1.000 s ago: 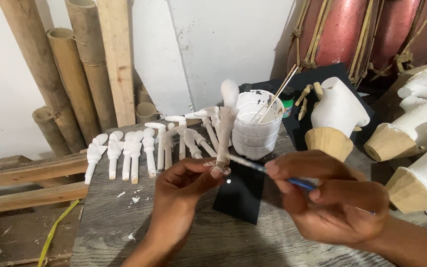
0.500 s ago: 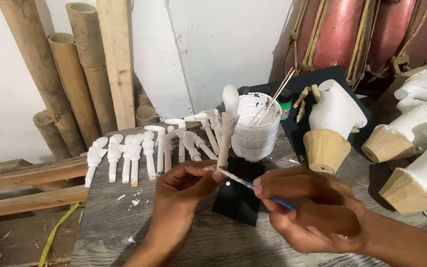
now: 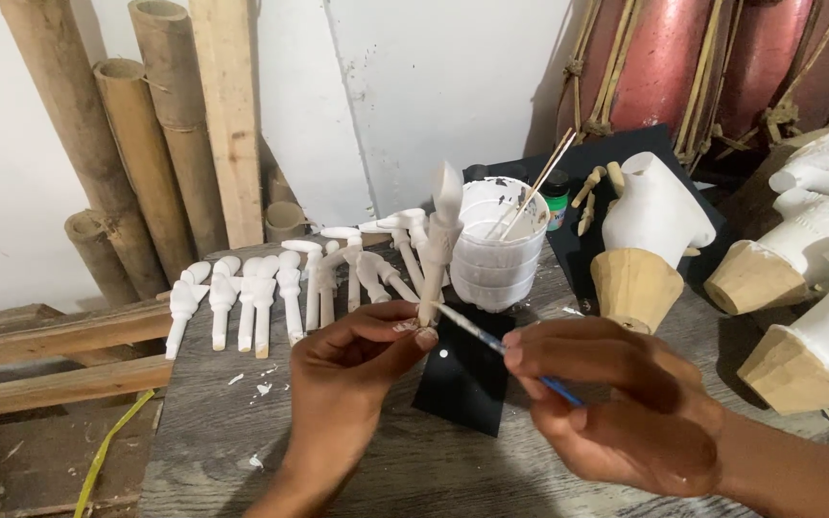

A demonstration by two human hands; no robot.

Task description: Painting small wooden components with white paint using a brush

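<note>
left hand (image 3: 352, 360) holds white carved piece (image 3: 438, 240) upright, long axis vertical.

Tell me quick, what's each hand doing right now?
Left hand: closed, pinching the upright white carved piece by its base.
Right hand: closed on a blue-handled brush.

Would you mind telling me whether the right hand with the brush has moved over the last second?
Yes. The right hand has slid left, toward the black sheet, bringing the brush tip close to the white peg held by the left hand.
</note>
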